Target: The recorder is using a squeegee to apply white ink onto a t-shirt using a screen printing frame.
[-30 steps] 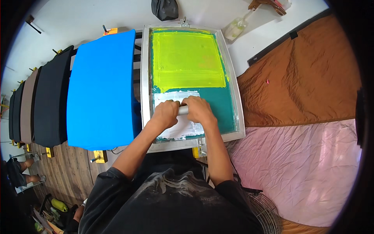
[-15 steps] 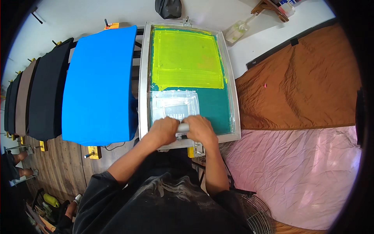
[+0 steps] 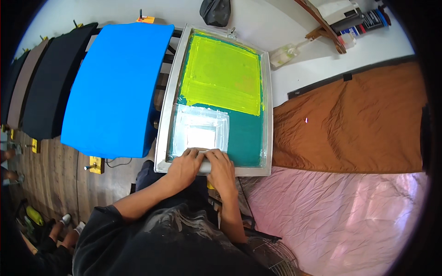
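An aluminium-framed screen (image 3: pixel 267 101) lies in front of me, with a block of bright yellow-green ink (image 3: pixel 221 73) on its upper part and white ink (image 3: pixel 202 129) at lower left over teal mesh. My left hand (image 3: pixel 183 168) and my right hand (image 3: pixel 221 169) are closed side by side over a squeegee bar (image 3: pixel 202 150) at the screen's near edge; most of the bar is hidden beneath my fingers.
A blue-covered board (image 3: pixel 113 87) and dark covered boards (image 3: pixel 50 87) stand left, brown (image 3: pixel 345 115) and pink cloths (image 3: pixel 322 216) right. A black bag (image 3: pixel 215 10) and wooden bracket (image 3: pixel 322 34) are at the back. Another person's legs (image 3: pixel 66 232) show lower left.
My hands have moved toward me, from the white ink to the screen's near edge, leaving more white area uncovered. The view has shifted and turned slightly.
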A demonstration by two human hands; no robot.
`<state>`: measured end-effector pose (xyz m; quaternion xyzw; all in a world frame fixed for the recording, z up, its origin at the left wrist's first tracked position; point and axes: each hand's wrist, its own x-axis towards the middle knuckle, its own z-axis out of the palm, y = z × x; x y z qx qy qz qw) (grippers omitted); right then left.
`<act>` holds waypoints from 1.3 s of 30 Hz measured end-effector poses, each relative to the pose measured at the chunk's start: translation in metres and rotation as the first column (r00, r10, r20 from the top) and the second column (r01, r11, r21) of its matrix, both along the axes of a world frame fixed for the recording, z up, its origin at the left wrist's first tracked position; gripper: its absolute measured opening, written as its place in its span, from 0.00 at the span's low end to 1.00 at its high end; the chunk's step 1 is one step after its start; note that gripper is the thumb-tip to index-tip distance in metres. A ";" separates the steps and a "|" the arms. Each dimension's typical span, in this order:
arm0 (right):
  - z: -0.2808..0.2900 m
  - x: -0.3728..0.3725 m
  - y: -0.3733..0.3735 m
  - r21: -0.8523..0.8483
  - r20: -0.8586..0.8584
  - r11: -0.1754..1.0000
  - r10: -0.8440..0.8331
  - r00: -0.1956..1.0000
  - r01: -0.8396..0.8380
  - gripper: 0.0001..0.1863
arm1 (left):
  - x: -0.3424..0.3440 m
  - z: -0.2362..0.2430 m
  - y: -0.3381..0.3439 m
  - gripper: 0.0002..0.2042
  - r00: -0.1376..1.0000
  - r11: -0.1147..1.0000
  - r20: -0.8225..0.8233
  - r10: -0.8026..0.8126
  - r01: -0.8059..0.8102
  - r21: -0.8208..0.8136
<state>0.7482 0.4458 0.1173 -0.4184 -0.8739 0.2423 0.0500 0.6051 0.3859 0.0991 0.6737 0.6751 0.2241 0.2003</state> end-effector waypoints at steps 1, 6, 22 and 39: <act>0.001 0.001 0.002 0.026 0.000 0.999 0.020 1.000 -0.020 0.21 | -0.002 0.009 0.003 0.19 0.999 0.991 -0.008 -0.045 0.044 -0.126; 0.013 -0.027 0.060 -0.049 0.101 0.995 0.087 0.991 -0.082 0.20 | -0.030 0.011 0.050 0.09 0.997 0.984 -0.068 -0.032 0.020 -0.175; 0.006 0.001 0.025 -0.104 0.092 0.993 0.061 0.994 -0.051 0.21 | -0.006 0.009 0.021 0.18 0.997 0.956 0.021 -0.076 0.079 -0.283; -0.024 -0.022 0.092 0.016 0.025 0.996 0.093 0.995 -0.093 0.22 | -0.028 -0.031 0.078 0.16 1.000 1.000 -0.008 0.005 -0.005 -0.022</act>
